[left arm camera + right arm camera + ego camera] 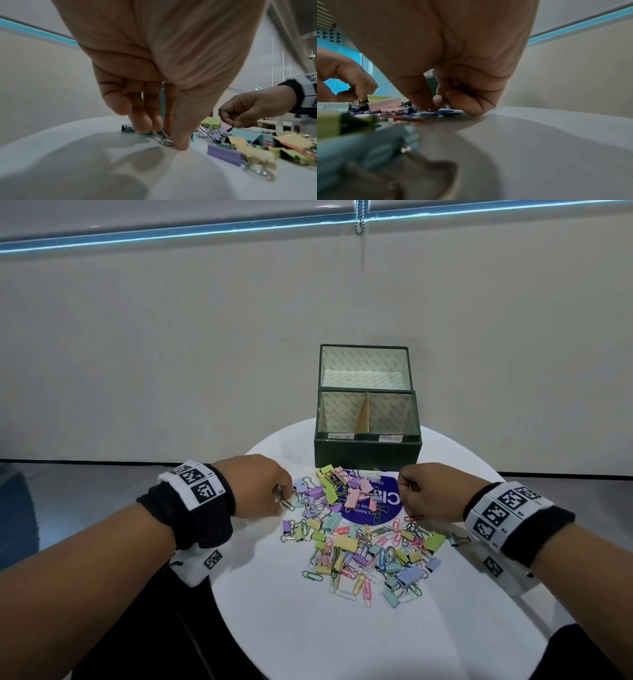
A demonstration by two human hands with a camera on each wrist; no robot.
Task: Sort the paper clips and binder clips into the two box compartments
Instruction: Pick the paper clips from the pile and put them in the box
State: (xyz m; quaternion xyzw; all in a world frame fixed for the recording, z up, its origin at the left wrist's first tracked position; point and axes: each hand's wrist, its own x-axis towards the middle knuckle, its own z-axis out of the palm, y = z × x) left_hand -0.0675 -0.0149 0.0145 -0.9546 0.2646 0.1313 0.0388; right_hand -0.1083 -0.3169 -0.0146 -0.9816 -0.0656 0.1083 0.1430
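Pastel paper clips and folding binder clips (359,529) lie mixed in one heap on the round white table (342,635), just in front of the dark green two-compartment cardboard box (367,451). Both compartments look empty, so sorting has hardly begun.

Left hand (255,486) works the heap's left edge. The left wrist view shows thumb and fingers (145,121) pinching the silver wire handles of a teal binder clip (127,129), which lies flat, long axis running away from the thumb.

Right hand (430,491) is at the heap's right edge, nearer the right compartment. From the head view it reads only as curled. The right wrist view shows thumb and forefinger tips closed at table level. What they pinch, I cannot tell.

Both lifts go forward and up, over the box's front wall.
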